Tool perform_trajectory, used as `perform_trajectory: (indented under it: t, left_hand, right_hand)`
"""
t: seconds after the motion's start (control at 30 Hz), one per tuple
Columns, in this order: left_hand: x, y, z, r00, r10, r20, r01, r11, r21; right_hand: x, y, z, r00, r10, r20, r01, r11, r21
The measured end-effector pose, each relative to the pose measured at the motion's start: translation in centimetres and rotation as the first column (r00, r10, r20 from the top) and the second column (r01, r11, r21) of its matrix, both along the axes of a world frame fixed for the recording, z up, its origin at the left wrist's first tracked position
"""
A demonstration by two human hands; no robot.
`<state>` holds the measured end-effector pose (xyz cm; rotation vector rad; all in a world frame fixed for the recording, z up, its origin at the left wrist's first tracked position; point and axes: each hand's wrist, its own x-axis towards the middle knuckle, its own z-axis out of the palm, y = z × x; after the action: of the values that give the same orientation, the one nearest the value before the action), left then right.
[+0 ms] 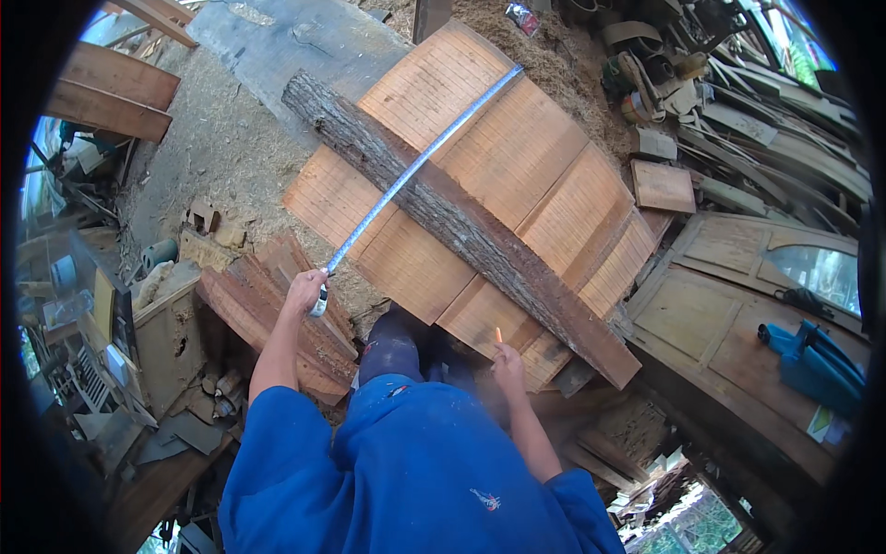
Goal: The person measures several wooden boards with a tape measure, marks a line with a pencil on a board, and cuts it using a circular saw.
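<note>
1 tape measure (425, 159) (blade extended) across planks (515, 152) and 1 barky slab (452, 226), orange pencil (498, 334) near.

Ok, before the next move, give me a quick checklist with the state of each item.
1. Left hand holding the tape measure at its case end: ok.
2. Tape reaching the far edge of the boards: ok.
3. Tape end hooked over that edge: cannot tell, too small.
4. Tape lying directly on the boards all along: not ok, it crosses over the bark-edged slab.
5. Right hand holding the orange stick: ok.
</note>
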<state>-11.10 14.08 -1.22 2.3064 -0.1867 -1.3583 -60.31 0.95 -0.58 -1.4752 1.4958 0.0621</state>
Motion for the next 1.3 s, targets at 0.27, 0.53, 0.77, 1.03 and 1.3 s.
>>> perform_trajectory:
  t: [0.27,0.53,0.77,1.03,1.3]
  left_hand:
    - [0.8,-1.4,0.6,0.970,-0.207,0.129,0.204,0.978,0.035]
    - [0.0,-1.4,0.1,0.966,-0.239,0.094,0.234,0.970,0.069]
    - [0.0,-0.5,-0.1,0.958,-0.260,0.119,0.256,0.965,0.055]
    - [-0.3,-0.2,1.1,0.995,-0.033,-0.099,0.016,0.986,-0.168]
    - [-7.9,-2.9,5.2,0.915,-0.100,-0.390,-0.014,0.960,-0.279]
  right_hand:
    - [0.9,-0.5,0.8,0.999,-0.026,0.024,0.025,0.999,0.032]
    - [-0.7,-0.3,0.4,1.000,-0.029,0.011,0.028,0.998,0.063]
    - [0.6,-0.5,1.8,1.000,0.006,-0.031,-0.004,0.998,0.058]
    - [3.4,-1.3,3.6,0.957,-0.235,0.170,0.239,0.971,-0.005]
    - [4.1,0.0,2.5,0.998,0.044,0.035,-0.046,0.997,0.056]
